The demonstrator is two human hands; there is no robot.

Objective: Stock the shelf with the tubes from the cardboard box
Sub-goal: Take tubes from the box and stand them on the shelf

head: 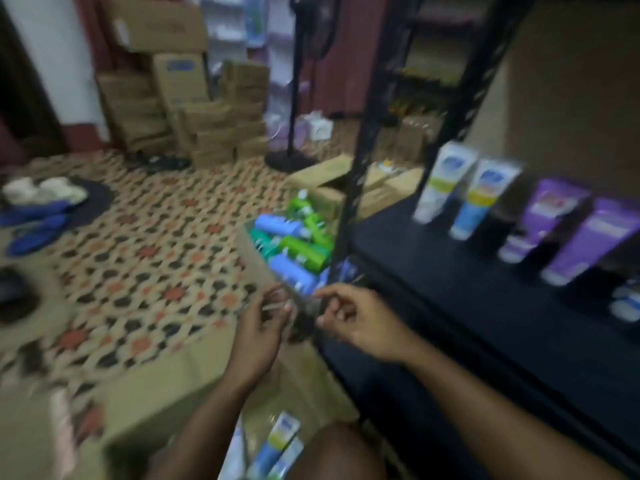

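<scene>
**Both hands busy at the shelf post, tubes waiting in the box**

The left hand and the right hand meet just in front of the shelf's near corner. Both have curled fingers pinching a small blurred bundle between them. It glints like clear wrapping around something dark, but the blur hides what it is.

The tubes left to stock lie in the open cardboard box at the very near edge, beside the person's knee. Only 2 or 3 show there. On the black shelf to the right, a white-and-green tube and a blue one stand cap-down side by side. Then, after a gap, come 2 purple tubes, and something pale sits at the far right edge.

I would judge these tubes light and soft in the body, with smooth plastic that could slip. The firm end is the cap, so a hold around the lower body near the cap should steady one as it is set down. Standing on narrow caps, they look easy to knock over like dominoes.

The shelf board is dark and flat. The floor wears a patterned mat. Another box just left of the shelf post holds green and blue bottles. Brown cartons are stacked against the far wall, and slippers lie far left.
</scene>
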